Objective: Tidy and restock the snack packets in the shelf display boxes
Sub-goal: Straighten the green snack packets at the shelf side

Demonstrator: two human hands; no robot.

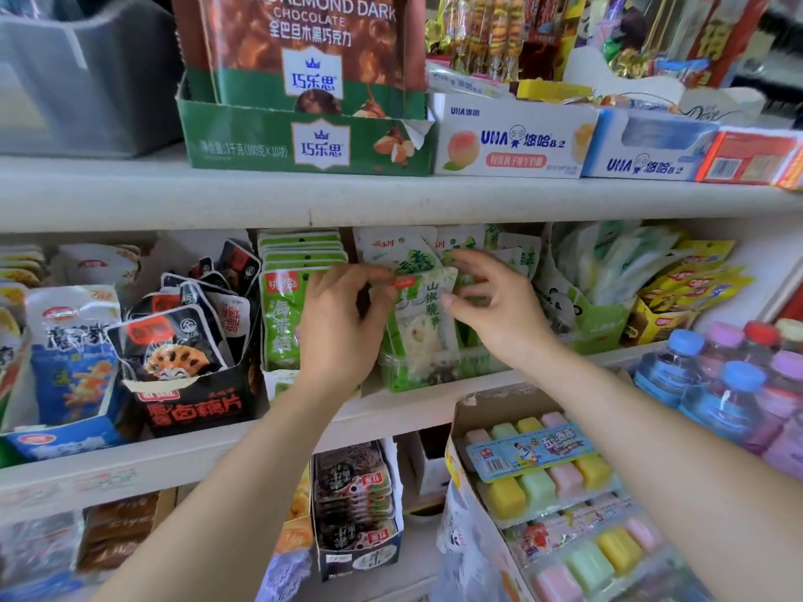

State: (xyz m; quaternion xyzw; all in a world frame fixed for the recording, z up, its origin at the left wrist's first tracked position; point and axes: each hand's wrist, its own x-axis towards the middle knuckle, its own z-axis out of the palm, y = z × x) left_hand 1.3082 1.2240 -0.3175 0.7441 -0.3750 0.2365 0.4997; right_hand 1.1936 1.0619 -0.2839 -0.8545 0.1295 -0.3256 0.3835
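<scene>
Head camera: the left hand (343,323) reaches onto the middle shelf (208,449) and pinches the top left corner of a bamboo-shoot packet (428,323) between thumb and forefinger, the other fingers curled beneath. The right hand (493,308) is just to the packet's right, fingers spread and bent. Its fingertips are at the tops of the rear packets (402,249) and its thumb is close to the front packet's right edge. Whether it grips anything I cannot tell.

The bamboo-shoot packet stands upright with its long axis vertical, leaning slightly. Its top edge points up toward the shelf above and its green-and-white printed face is turned to the camera. Its lower end sits in a clear display tray (473,362) at the front of the middle shelf, ahead of the rear packets, which also stand on end.

Just left of the left hand, green seaweed packets (280,323) stand in a row, one behind the other. Further left is a black lotus-root box (195,408) with its packets tilted at mixed angles, then a blue-and-white box (61,441) of packets. To the right of the tray are a green panda box (582,317) and yellow packets (691,288).

On the upper shelf are a green chocolate box (304,143) and a white UHA candy box (512,143). At lower right stand blue-capped bottles (695,375) and a pack of pastel candy blocks (543,475).
</scene>
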